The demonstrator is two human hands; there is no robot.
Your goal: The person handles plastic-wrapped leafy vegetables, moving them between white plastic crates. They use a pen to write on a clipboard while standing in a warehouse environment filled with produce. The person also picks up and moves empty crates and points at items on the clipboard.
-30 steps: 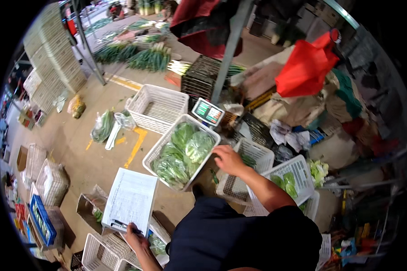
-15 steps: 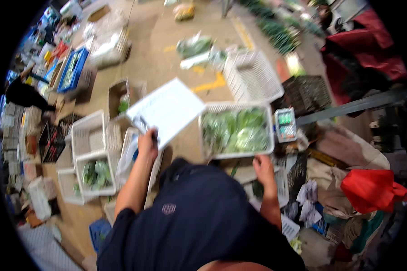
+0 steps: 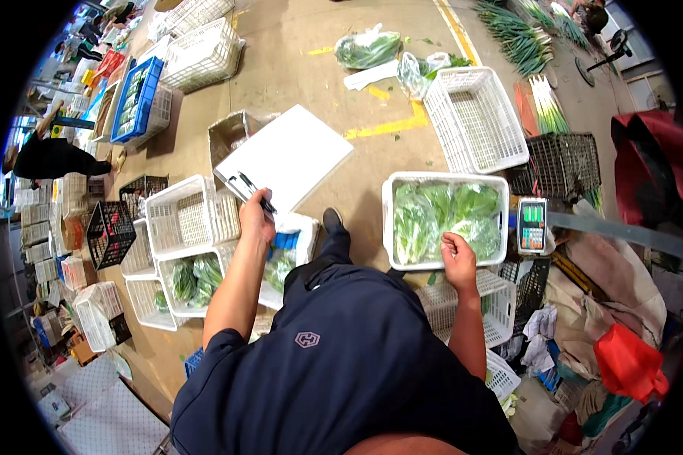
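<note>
"Close before you, what were you holding?"

"My left hand [image 3: 258,218] gripped the near corner of a white writing board [image 3: 300,155], a pen [image 3: 247,183] lying on top, presumably to keep its face upward. My right hand [image 3: 458,258] hung at the near rim of a white crate [image 3: 388,218], fingers curled; whether they pinched anything, I couldn't tell."

"And the bagged greens [image 3: 413,220]?"

"They lay in that crate, its sides likely keeping them together. A scale [image 3: 532,225] stood just right of it, perhaps for easy reading; far beyond, green onions [image 3: 517,47] lay spread."
</note>
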